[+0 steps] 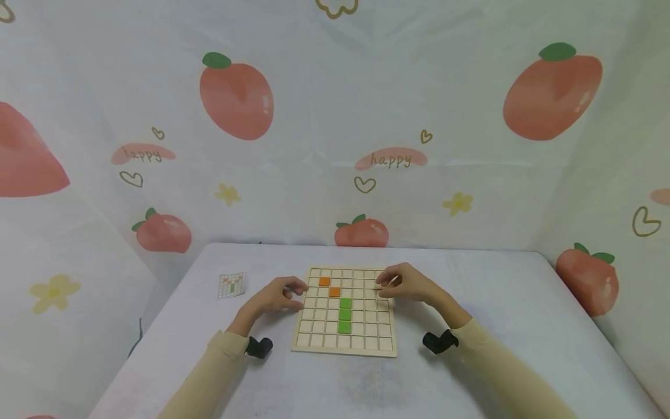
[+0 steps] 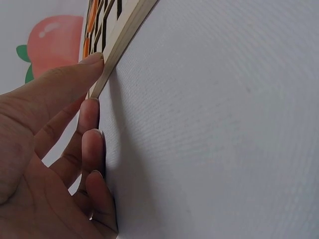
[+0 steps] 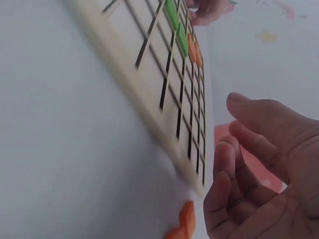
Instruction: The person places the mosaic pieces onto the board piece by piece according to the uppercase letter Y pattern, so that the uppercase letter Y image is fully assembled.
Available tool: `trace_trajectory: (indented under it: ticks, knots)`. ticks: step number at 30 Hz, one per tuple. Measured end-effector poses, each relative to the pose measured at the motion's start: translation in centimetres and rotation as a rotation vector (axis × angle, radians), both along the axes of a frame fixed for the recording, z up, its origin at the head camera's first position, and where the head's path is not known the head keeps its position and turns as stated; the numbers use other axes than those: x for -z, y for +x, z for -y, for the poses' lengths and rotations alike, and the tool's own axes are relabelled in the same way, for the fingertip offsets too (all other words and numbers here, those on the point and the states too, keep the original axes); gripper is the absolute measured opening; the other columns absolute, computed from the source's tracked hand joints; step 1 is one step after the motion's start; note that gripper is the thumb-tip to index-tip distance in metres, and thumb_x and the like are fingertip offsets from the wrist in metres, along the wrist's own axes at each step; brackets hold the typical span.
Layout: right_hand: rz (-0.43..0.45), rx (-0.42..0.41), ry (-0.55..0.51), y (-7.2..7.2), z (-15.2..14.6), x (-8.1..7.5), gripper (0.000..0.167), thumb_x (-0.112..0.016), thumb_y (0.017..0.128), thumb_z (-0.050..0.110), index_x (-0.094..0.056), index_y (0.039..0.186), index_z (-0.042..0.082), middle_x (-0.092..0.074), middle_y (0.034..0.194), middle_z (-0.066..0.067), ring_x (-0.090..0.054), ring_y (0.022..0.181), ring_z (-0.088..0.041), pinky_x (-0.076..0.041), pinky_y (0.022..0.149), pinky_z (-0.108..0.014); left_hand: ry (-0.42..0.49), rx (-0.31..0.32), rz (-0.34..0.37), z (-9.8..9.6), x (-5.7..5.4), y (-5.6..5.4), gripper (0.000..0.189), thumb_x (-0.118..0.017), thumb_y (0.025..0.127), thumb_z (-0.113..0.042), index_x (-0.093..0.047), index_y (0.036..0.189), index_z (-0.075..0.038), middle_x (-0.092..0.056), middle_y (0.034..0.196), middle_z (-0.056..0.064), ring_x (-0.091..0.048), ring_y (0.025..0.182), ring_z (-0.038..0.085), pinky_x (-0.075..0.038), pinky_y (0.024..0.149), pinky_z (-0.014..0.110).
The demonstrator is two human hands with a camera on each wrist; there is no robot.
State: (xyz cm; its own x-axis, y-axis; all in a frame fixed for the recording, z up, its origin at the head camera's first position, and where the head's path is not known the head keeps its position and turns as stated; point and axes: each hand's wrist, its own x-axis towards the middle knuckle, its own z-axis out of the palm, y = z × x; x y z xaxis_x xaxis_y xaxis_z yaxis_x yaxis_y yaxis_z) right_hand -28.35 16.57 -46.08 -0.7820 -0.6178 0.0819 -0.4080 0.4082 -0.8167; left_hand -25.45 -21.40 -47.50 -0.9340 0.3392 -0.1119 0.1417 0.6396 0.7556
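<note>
A square wooden grid board point(image 1: 370, 329) lies on the white table. Two orange tiles point(image 1: 324, 281) sit diagonally in its upper left cells, and three green tiles point(image 1: 345, 315) form a column below them. My left hand point(image 1: 272, 295) is at the board's left edge, its thumb point(image 2: 92, 67) touching the rim and its other fingers low beside it. Over the upper right corner hovers my right hand point(image 1: 410, 284), loosely curled, thumb and fingertips apart with nothing visible between them. Orange pieces point(image 3: 185, 221) lie past the board's corner in the right wrist view, hidden in the head view.
A small printed card point(image 1: 232, 285) with a coloured grid lies on the table left of the board. The white table point(image 1: 335, 387) backs onto a cloth point(image 1: 303, 192) printed with fruit and hearts. Each wrist carries a black camera mount point(image 1: 439, 341).
</note>
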Motion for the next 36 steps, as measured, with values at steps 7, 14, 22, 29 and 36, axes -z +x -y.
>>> trace_trajectory:
  ticks: [7,14,22,29,36]
  knots:
    - [0.023,0.024,0.006,0.6,-3.5,0.1,0.025,-0.08,0.087,0.01,-0.073,0.108,-0.002,-0.068,0.096,-0.008,-0.061,0.085,-0.022,-0.05,0.075,-0.029,0.002,0.004,-0.006,0.0,0.1,-0.1,0.041,-0.085,0.081,-0.006,-0.07,0.119,-0.006,-0.063,0.103,0.002,-0.052,0.086,0.02,-0.045,0.08,0.037]
    - [0.035,0.052,-0.03,1.1,-6.6,0.1,0.027,-0.081,0.087,0.008,-0.072,0.109,-0.005,-0.071,0.103,-0.017,-0.066,0.087,-0.026,-0.052,0.074,-0.029,-0.006,0.007,-0.011,0.0,0.1,-0.1,0.041,-0.085,0.08,-0.007,-0.07,0.118,-0.006,-0.063,0.102,0.001,-0.053,0.086,0.02,-0.045,0.08,0.036]
    - [0.068,0.09,-0.009,0.8,-8.2,0.8,0.033,-0.084,0.082,0.004,-0.07,0.11,-0.005,-0.067,0.104,-0.018,-0.062,0.084,-0.025,-0.051,0.07,-0.027,-0.014,0.003,-0.015,0.0,0.1,-0.2,0.04,-0.085,0.08,-0.007,-0.07,0.118,-0.006,-0.063,0.101,0.001,-0.053,0.087,0.02,-0.045,0.081,0.037]
    - [0.033,0.055,0.008,0.1,-8.3,1.8,0.035,-0.085,0.079,0.002,-0.07,0.109,-0.005,-0.067,0.102,-0.016,-0.059,0.082,-0.022,-0.049,0.072,-0.026,-0.006,0.007,-0.006,0.0,0.2,-0.2,0.041,-0.085,0.081,-0.007,-0.07,0.118,-0.006,-0.062,0.101,0.001,-0.053,0.086,0.02,-0.045,0.08,0.036]
    - [-0.029,0.031,0.047,-0.6,-8.1,2.2,0.032,-0.086,0.078,0.004,-0.072,0.107,0.0,-0.067,0.097,-0.01,-0.057,0.076,-0.017,-0.048,0.07,-0.026,0.005,0.012,-0.017,0.0,0.0,-0.2,0.041,-0.085,0.081,-0.005,-0.07,0.119,-0.005,-0.062,0.101,0.002,-0.052,0.085,0.02,-0.045,0.079,0.036]
